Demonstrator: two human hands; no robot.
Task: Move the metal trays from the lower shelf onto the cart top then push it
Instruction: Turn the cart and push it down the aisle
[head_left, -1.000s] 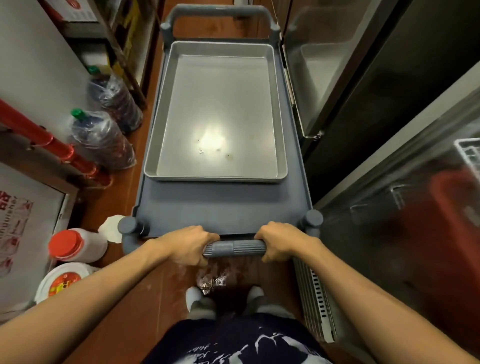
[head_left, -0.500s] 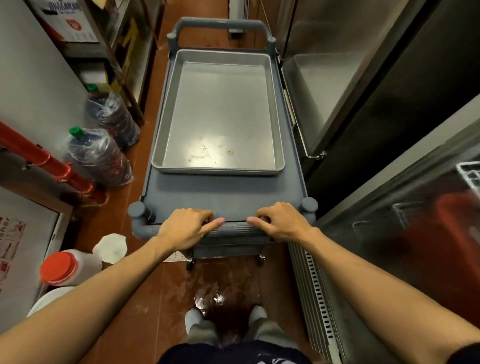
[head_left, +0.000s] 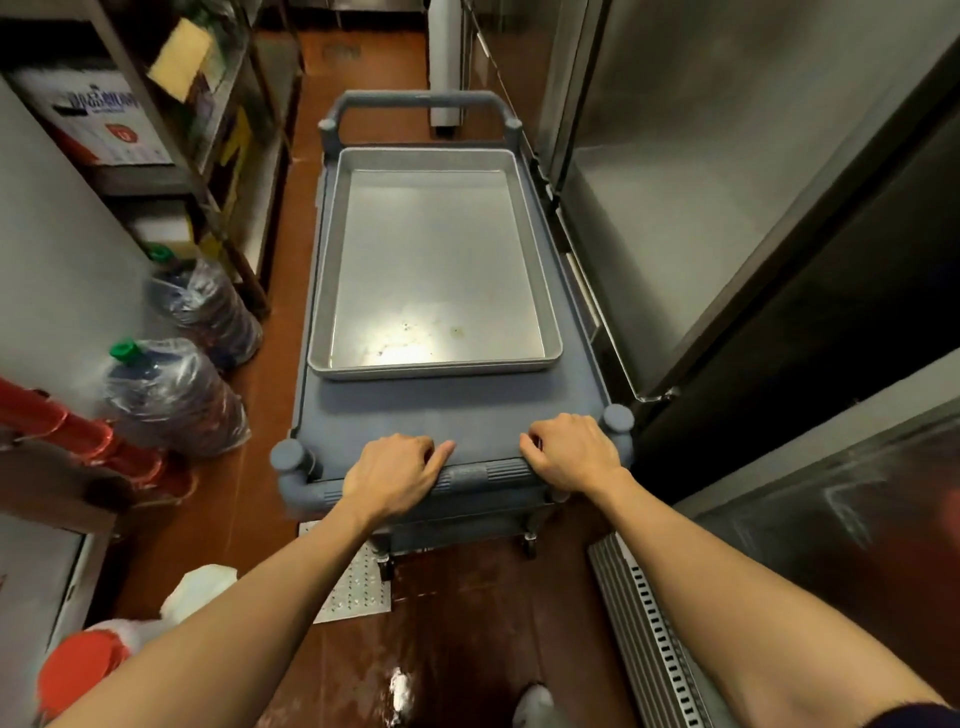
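**Both hands on the cart handle, tray on top**

Two bare forearms reach in from the lower corners of the frame and meet at the near handle (head_left: 485, 475) of the grey cart (head_left: 457, 415), low in the middle of the picture. Both arms are nearly straight, palms down.

The left hand (head_left: 395, 475) lies over the ribbed handle bar left of centre. Its fingers curl loosely over the bar onto the cart's near edge, and the index finger points toward the middle. It is draped over the bar more than clenched; whether the thumb wraps underneath cannot be seen.

The right hand (head_left: 574, 457) sits at the right end of the same bar, just beside the round corner post (head_left: 617, 418). Its fingers are bent, the knuckles raised, and the fingertips press on the cart's top edge. A stretch of bare handle shows between the two hands.

The metal tray (head_left: 436, 270) lies flat on the cart top in the centre of the frame, pushed toward the far handle (head_left: 421, 101), with a band of bare grey surface between it and the hands. Only one tray can be made out from above.

At the left of the frame, two plastic-wrapped water jugs (head_left: 176, 395) stand on the reddish floor (head_left: 467, 649). Steel cabinet doors (head_left: 701, 182) fill the right side.
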